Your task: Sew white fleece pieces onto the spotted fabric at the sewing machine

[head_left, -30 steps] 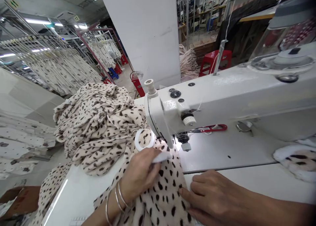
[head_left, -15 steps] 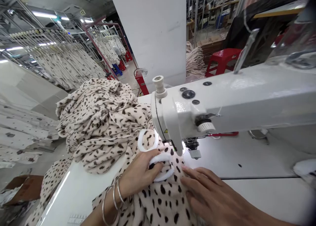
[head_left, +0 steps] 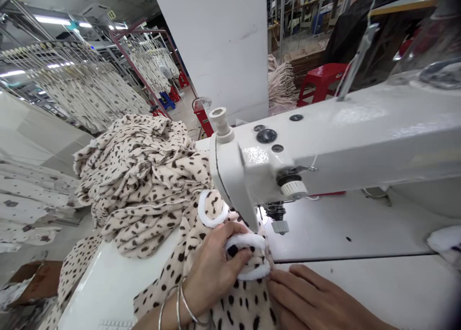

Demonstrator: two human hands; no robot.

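Spotted plush fabric (head_left: 241, 303) lies under the head of a white sewing machine (head_left: 234, 176). My left hand (head_left: 218, 267), with bangles at the wrist, is closed on a white-edged ear piece (head_left: 254, 272), thumb and fingers pinching its spotted middle. A second white-edged ear piece (head_left: 212, 222) lies just beyond, flat on the fabric. My right hand (head_left: 302, 294) rests flat at the fabric's right edge, fingers stretched and close together, their tips by the pinched piece. The machine head hides the needle point.
A large heap of spotted fabric (head_left: 144, 176) fills the table's left side. The machine arm (head_left: 360, 133) spans the right. Behind stand a white pillar (head_left: 219, 56), a red stool (head_left: 320, 80) and racks of hanging garments (head_left: 93, 90). An open carton (head_left: 36, 282) sits at lower left.
My left hand and the pinched ear piece have moved right and slightly toward me. My right hand has shifted a little lower. The camera view has moved slightly.
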